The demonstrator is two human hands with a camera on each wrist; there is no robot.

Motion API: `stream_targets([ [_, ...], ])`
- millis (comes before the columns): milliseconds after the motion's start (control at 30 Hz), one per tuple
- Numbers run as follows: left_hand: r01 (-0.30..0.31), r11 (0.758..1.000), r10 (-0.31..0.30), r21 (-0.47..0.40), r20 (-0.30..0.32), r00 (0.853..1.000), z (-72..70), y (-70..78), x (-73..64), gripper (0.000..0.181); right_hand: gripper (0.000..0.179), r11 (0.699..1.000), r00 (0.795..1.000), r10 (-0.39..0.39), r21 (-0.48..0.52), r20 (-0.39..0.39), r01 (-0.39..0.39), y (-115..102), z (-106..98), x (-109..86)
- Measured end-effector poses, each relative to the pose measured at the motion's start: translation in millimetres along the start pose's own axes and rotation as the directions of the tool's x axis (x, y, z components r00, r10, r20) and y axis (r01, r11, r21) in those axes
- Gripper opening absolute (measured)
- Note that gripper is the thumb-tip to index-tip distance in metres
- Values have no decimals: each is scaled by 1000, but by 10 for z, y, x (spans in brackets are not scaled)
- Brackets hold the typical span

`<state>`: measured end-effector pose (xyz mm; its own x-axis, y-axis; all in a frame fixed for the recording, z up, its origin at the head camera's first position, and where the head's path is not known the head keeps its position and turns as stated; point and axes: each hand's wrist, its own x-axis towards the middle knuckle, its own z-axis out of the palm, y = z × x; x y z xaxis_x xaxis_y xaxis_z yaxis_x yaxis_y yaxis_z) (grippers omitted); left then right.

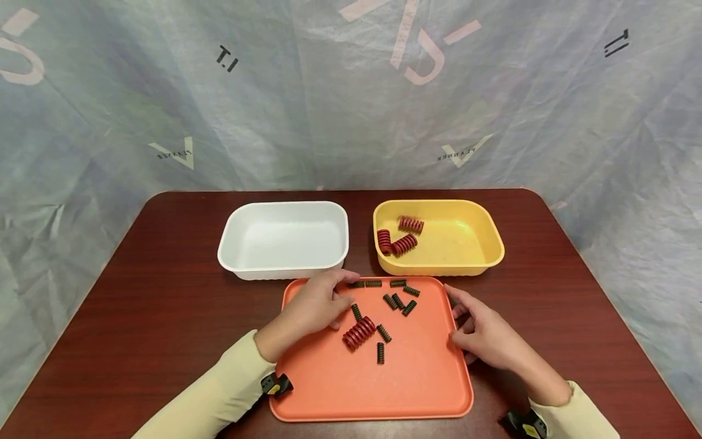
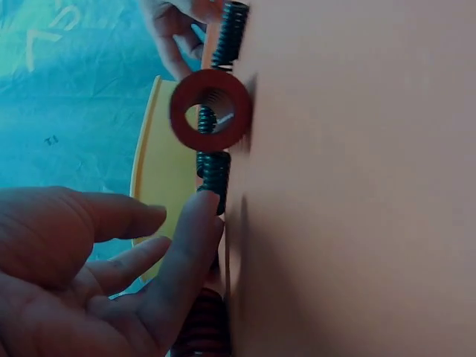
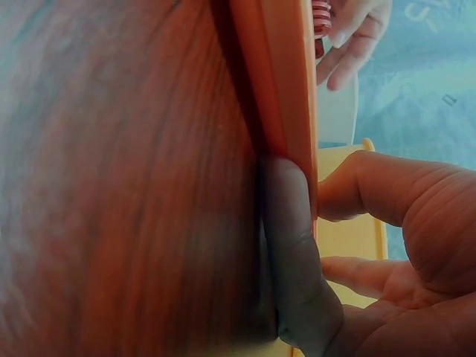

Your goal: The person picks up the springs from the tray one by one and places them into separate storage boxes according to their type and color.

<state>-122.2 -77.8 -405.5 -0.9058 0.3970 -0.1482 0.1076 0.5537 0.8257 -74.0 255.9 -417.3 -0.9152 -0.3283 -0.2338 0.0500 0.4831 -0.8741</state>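
Observation:
On the orange tray (image 1: 417, 384) a thick red coil spring (image 1: 359, 333) lies among several small dark green springs (image 1: 381, 353). My left hand (image 1: 314, 305) hovers over the tray's far left part, thumb and fingers apart and holding nothing. Its fingertips are close to a dark spring (image 1: 356, 312). In the left wrist view, a dark red spring (image 2: 201, 327) shows partly behind that hand. My right hand (image 1: 482, 332) pinches the tray's right edge, the thumb (image 3: 346, 186) at the rim and a finger (image 3: 288, 204) against the outer side.
Behind the tray stand a white bin (image 1: 284, 273), with nothing visible inside, and a yellow bin (image 1: 466, 268) with red springs (image 1: 404, 244) in its left part. All rest on a dark red wooden table (image 1: 137, 341). A printed grey sheet (image 1: 329, 110) hangs behind.

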Motion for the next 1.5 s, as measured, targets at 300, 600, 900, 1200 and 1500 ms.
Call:
stream_targets([
  [300,-55,944,96,327,-113,989,106,45,82,25,88,1000,1000,15,4,1,-15,9,11,-4],
  [600,-92,863,194,497,-157,968,175,24,150,8,88,1000,1000,-3,4,3,3,15,13,-2],
  [900,-80,918,135,388,-118,984,102,32,93,17,87,1000,1000,-18,-1,13,18,21,9,0],
  [1200,34,995,-30,-91,39,999,-33,43,61,20,88,1000,1000,-12,3,15,12,11,-2,1],
  [1500,198,853,-105,-482,213,971,-196,74,71,35,88,1000,1000,14,23,7,-14,-8,10,-10],
])
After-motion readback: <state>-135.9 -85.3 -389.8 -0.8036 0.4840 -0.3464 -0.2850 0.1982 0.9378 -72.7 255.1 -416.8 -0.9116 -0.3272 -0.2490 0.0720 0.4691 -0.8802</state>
